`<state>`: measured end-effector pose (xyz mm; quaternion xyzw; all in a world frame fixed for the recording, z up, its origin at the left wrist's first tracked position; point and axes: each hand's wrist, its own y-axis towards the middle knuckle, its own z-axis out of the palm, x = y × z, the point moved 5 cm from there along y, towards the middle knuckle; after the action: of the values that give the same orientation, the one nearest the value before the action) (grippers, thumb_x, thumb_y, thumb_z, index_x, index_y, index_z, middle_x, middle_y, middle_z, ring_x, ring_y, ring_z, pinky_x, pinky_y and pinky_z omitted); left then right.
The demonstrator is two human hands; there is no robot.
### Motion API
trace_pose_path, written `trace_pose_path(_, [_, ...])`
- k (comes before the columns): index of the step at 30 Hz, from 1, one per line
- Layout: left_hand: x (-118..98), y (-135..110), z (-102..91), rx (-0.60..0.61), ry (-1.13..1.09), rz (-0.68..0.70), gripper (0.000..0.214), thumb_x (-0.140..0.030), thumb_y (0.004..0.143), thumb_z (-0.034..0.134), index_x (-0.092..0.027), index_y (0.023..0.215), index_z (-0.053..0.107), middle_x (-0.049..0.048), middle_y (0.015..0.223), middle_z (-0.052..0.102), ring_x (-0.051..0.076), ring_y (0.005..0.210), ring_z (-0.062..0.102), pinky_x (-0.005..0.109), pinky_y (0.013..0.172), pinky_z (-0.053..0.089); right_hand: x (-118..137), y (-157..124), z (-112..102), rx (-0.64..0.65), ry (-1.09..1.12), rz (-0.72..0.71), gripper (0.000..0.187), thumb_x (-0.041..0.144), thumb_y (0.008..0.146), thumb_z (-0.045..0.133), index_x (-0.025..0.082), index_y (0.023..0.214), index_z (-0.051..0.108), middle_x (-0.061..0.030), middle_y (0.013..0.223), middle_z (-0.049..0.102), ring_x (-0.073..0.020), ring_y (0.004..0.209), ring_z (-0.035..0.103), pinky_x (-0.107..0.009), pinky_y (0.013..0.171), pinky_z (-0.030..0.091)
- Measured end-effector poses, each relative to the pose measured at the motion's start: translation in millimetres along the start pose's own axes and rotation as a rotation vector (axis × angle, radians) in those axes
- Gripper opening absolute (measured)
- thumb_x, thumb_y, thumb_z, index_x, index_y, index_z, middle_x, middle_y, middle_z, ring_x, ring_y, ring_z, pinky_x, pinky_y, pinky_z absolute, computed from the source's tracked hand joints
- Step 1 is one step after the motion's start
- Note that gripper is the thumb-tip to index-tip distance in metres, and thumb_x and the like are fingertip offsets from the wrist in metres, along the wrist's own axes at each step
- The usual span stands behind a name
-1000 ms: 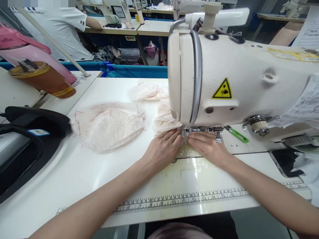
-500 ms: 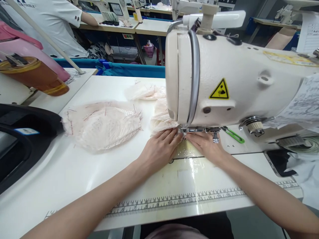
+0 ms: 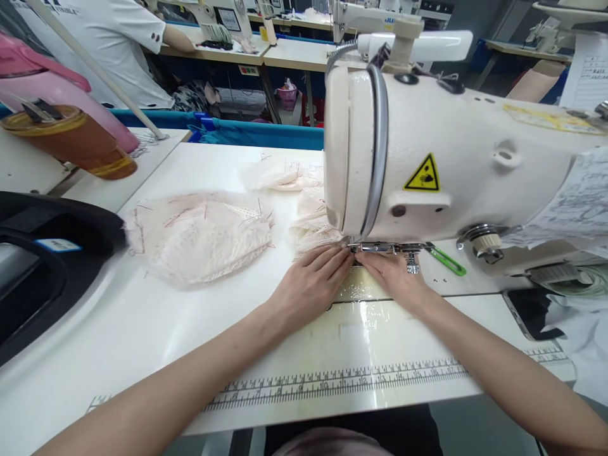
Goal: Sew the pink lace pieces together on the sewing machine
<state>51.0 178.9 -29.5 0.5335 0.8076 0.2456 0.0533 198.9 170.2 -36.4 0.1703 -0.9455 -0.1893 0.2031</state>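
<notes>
Both my hands rest flat on a small pale lace piece [image 3: 354, 288] on the bed of a cream sewing machine [image 3: 451, 164]. My left hand [image 3: 311, 282] lies left of the presser foot [image 3: 361, 248], its fingers stretched out and the tips touching the foot. My right hand [image 3: 394, 275] lies to the right, fingers flat and pointing at the same spot. The fingertips of both hands nearly meet under the needle. More lace [image 3: 311, 225] bunches behind the foot, partly hidden by the machine head.
A heap of pale lace pieces [image 3: 199, 237] lies to the left, a smaller one [image 3: 280, 176] behind. A black bag [image 3: 47, 266], brown cup [image 3: 71, 139] and pink bottle [image 3: 57, 95] are far left. A green tool [image 3: 446, 261], a phone [image 3: 536, 310] and papers [image 3: 570, 202] are to the right. A co-worker in white [image 3: 109, 50] sits behind.
My hands stay at the presser foot; the fingertips have crept slightly forward and closer together. The view has shifted a little.
</notes>
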Motion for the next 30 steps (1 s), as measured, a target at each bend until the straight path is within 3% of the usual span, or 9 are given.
trace_pose_path(3, [-1.0, 0.0, 2.2, 0.024, -0.021, -0.04, 0.038, -0.019, 0.092, 0.044, -0.002, 0.124, 0.057, 0.0155, 0.124, 0.062, 0.027, 0.114, 0.06, 0.042, 0.101, 0.048, 3.7, -5.2, -4.3, -0.064, -0.115, -0.062, 0.024, 0.028, 0.095, 0.048, 0.023, 0.098, 0.071, -0.0009, 0.096, 0.074, -0.0158, 0.084, 0.067, -0.032, 0.084, 0.05])
trace_pose_path(6, [-0.9, 0.5, 3.3, 0.039, -0.023, -0.058, 0.038, -0.02, 0.092, 0.044, -0.003, 0.123, 0.058, 0.0149, 0.123, 0.063, 0.027, 0.114, 0.06, 0.043, 0.102, 0.048, 4.7, -10.9, -3.7, -0.048, -0.173, -0.072, 0.022, 0.03, 0.094, 0.05, 0.024, 0.104, 0.07, -0.0006, 0.105, 0.072, -0.0174, 0.092, 0.067, -0.037, 0.091, 0.047])
trace_pose_path(12, [0.7, 3.5, -0.6, 0.002, 0.0, -0.065, 0.033, -0.019, 0.092, 0.043, -0.004, 0.113, 0.063, 0.0161, 0.122, 0.063, 0.028, 0.116, 0.059, 0.041, 0.099, 0.05, 8.2, -13.0, 2.2, 0.093, -0.061, 0.001, 0.027, 0.034, 0.095, 0.049, 0.023, 0.111, 0.067, -0.006, 0.118, 0.067, -0.0207, 0.098, 0.066, -0.041, 0.086, 0.05])
trace_pose_path(17, [1.9, 3.0, 1.8, 0.034, -0.042, -0.077, 0.035, -0.019, 0.092, 0.043, -0.004, 0.119, 0.059, 0.016, 0.122, 0.063, 0.027, 0.114, 0.06, 0.042, 0.099, 0.05, 10.4, -12.2, 0.6, 0.099, -0.035, 0.023, 0.027, 0.035, 0.095, 0.049, 0.024, 0.111, 0.067, -0.0055, 0.113, 0.069, -0.0222, 0.1, 0.065, -0.044, 0.088, 0.048])
trace_pose_path(30, [2.7, 2.0, 4.5, 0.04, -0.055, -0.084, 0.036, -0.02, 0.092, 0.041, -0.003, 0.119, 0.06, 0.0175, 0.123, 0.062, 0.029, 0.115, 0.059, 0.045, 0.098, 0.05, 9.8, -13.7, 2.9, 0.139, -0.104, 0.022, 0.032, 0.038, 0.097, 0.043, 0.024, 0.118, 0.063, -0.0084, 0.124, 0.063, -0.0231, 0.102, 0.063, -0.045, 0.091, 0.044])
